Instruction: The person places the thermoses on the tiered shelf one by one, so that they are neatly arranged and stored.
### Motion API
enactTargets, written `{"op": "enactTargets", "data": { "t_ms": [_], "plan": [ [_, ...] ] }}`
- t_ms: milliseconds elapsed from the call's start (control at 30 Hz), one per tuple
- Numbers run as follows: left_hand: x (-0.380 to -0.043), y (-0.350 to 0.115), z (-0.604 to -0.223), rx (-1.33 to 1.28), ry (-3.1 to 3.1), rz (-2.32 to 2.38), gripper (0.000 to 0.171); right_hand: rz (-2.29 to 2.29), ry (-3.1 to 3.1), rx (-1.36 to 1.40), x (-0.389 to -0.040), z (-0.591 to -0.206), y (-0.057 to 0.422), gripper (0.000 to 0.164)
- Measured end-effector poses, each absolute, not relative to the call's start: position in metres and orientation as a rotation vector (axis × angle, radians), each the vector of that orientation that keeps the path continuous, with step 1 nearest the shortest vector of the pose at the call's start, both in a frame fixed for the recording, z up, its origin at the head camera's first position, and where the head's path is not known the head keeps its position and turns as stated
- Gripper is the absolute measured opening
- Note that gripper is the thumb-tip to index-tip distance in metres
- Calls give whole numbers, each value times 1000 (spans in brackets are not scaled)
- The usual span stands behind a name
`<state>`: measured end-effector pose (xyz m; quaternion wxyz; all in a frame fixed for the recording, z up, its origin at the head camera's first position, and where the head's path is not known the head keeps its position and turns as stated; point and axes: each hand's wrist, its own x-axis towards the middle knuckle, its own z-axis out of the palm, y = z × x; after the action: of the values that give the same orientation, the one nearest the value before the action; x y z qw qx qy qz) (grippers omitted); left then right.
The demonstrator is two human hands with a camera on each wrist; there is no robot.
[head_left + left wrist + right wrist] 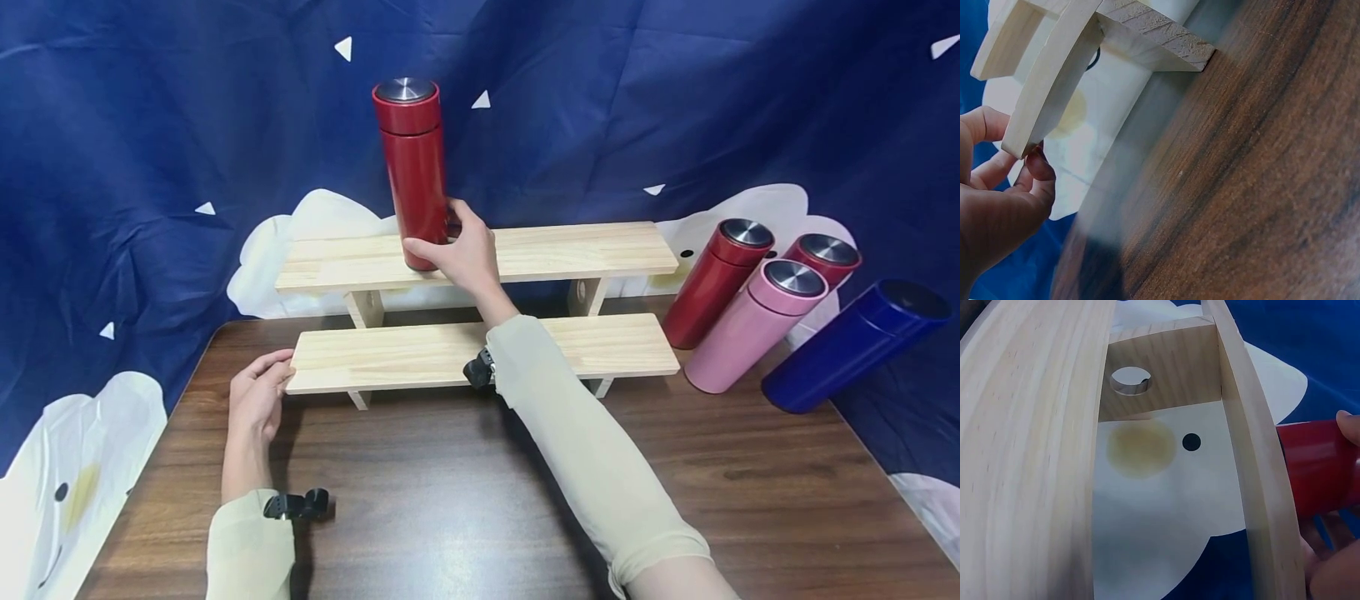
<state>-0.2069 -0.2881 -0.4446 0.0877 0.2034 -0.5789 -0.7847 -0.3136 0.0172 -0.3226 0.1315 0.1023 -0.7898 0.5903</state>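
A red flask (412,167) with a steel-topped lid is upright at the upper board (570,250) of a two-step wooden rack, left of its middle. My right hand (467,254) grips the flask low down, thumb in front, the other fingers mostly hidden behind it. In the right wrist view, the flask's base (1316,472) meets the board, or nearly so. At the left end of the lower board (397,354), my left hand (258,396) pinches the wood; the left wrist view shows fingers on both faces of the board end (1054,81).
To the right of the rack stand two more red flasks (716,283) (825,250), a pink flask (753,329) and a blue flask (855,346). Behind hangs a dark blue cloth (150,150) with white patterns. The rack rests on a brown wooden table (450,483).
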Motion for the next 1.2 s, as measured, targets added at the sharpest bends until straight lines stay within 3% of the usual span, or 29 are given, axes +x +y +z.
{"op": "enactTargets", "data": {
  "t_ms": [1200],
  "plan": [
    [-206, -288, -444, 606, -1734, -2315, 28, 1790, -2290, 345, -315, -324, 19, 76]
  ]
}}
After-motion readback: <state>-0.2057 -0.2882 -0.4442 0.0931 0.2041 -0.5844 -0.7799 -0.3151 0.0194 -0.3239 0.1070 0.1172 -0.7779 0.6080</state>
